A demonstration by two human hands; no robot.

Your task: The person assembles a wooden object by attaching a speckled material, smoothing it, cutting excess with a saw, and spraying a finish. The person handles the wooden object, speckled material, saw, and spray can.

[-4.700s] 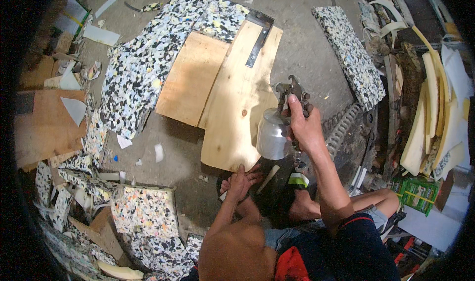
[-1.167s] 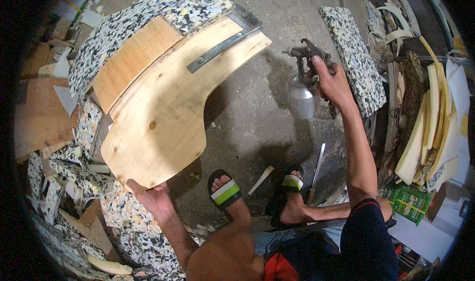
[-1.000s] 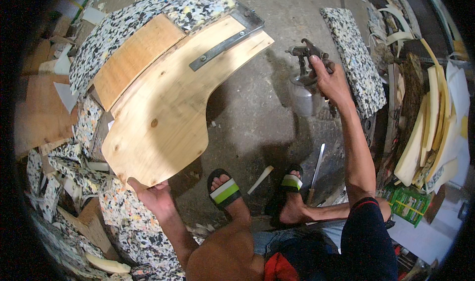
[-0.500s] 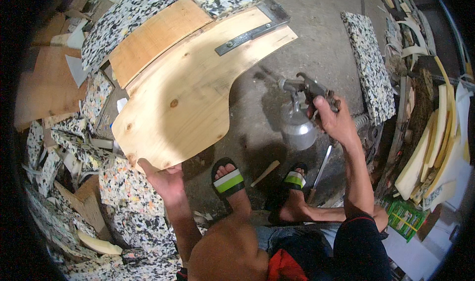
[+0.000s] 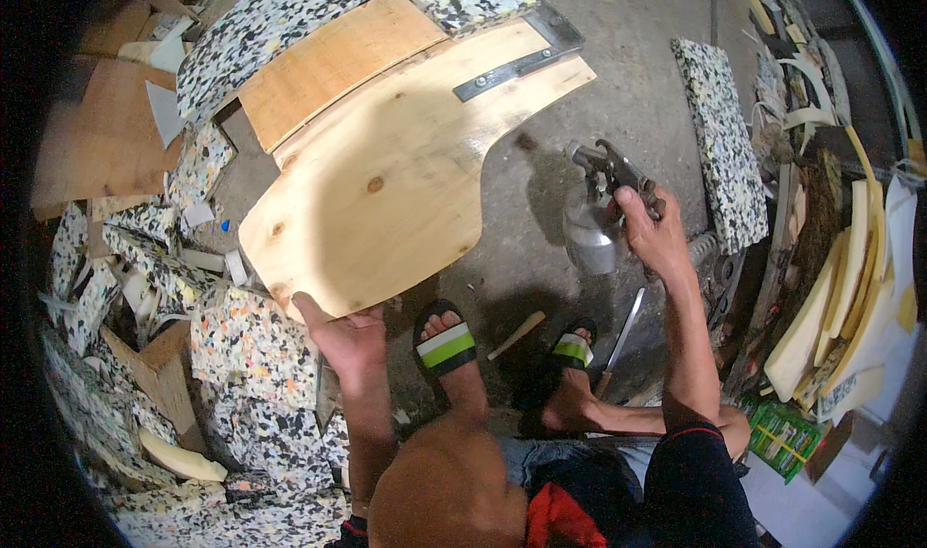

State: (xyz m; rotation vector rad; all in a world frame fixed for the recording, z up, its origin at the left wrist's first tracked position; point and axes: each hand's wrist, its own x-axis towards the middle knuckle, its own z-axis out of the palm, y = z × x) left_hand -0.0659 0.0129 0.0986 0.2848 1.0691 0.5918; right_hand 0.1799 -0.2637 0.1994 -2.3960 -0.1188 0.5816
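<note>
My left hand (image 5: 346, 334) grips the near edge of a curved plywood panel (image 5: 425, 186), thumb on top and fingers underneath. The panel is pale, with several knots, and a dark metal bracket (image 5: 507, 73) is bolted near its far end. A broad shadow lies across its face. In my right hand (image 5: 655, 227) is a spray gun (image 5: 591, 244) with a silvery metal cup beneath it. Its nozzle points left toward the panel, a short gap from the panel's curved edge. My fingers wrap around the gun's handle, partly hidden.
Speckled foam pieces (image 5: 256, 340) crowd the left side, and a speckled foam slab (image 5: 722, 147) lies at right. An orange-brown board (image 5: 338, 65) sits beyond the panel. A long blade (image 5: 623, 336) and a wooden stick (image 5: 517, 336) lie near my sandalled feet. Yellowish foam strips (image 5: 835, 297) are stacked far right.
The panel and my left hand have shifted to the right in the view. The spray gun has moved slightly right and up, its nozzle still toward the panel.
</note>
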